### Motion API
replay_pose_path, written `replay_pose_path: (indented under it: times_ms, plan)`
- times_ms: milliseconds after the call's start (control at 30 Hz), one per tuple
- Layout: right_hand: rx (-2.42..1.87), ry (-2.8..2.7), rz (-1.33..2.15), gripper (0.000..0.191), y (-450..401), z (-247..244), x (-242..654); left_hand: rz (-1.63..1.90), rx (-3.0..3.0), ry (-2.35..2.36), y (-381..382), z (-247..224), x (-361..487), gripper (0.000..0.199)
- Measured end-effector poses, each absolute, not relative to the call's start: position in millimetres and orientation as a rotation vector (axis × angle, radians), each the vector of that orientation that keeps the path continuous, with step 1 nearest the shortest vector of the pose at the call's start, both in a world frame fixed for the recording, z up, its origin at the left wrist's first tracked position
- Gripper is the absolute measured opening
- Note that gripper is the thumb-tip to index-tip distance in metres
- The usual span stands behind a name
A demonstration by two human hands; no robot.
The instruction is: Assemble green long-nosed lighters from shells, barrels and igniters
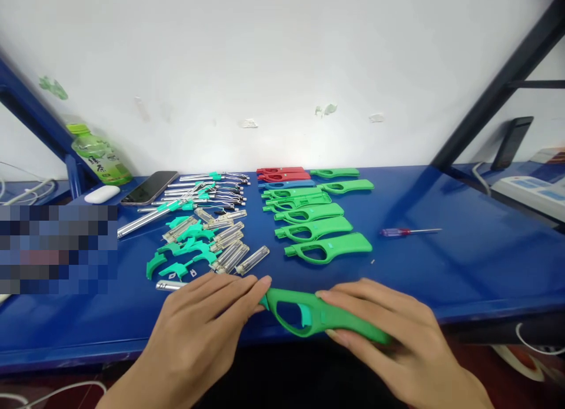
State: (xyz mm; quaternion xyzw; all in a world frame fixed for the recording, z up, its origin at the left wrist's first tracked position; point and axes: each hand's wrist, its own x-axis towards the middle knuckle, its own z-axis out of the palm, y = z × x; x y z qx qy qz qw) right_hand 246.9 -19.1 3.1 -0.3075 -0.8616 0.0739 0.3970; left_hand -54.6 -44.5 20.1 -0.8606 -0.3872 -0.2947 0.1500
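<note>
A green long-neck lighter (325,316) is held level between both hands at the table's front edge, its teal trigger showing inside the finger loop. My left hand (207,321) is closed around its neck end, where the metal tube (170,285) pokes out on the left. My right hand (392,329) grips the handle, thumb below and fingers above. Just beyond lie more green handle shells (338,248) in a column. Beyond my left hand are clear fuel tanks (252,260), teal triggers (155,263) and metal tubes with wires (143,219).
Red shells (285,176) and a blue shell (286,185) lie at the back. A screwdriver (399,232) rests on the right. A phone (150,187), a white case (102,194) and a drink bottle (100,156) stand or lie at the left, near a blue rack post.
</note>
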Motion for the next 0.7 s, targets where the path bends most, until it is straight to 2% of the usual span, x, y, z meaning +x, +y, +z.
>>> replay_pose_path:
  times_ms: [133,333,433,700]
  plan:
    - [-0.822,-2.147,0.369,0.033,-20,10,249,-0.701,-2.633,-1.265,-47,24,-58,0.042]
    - [-0.948,-2.176,0.264,0.035,-31,-3,257,-0.761,-2.567,-1.167,-54,28,-53,0.026]
    - [-1.027,-2.071,0.250,0.027,-36,-7,254,-0.826,-2.439,-1.098,-56,31,-46,0.028]
    - [-1.047,-1.996,0.338,0.024,-37,-6,254,-0.755,-2.381,-1.075,-65,32,-43,0.036]
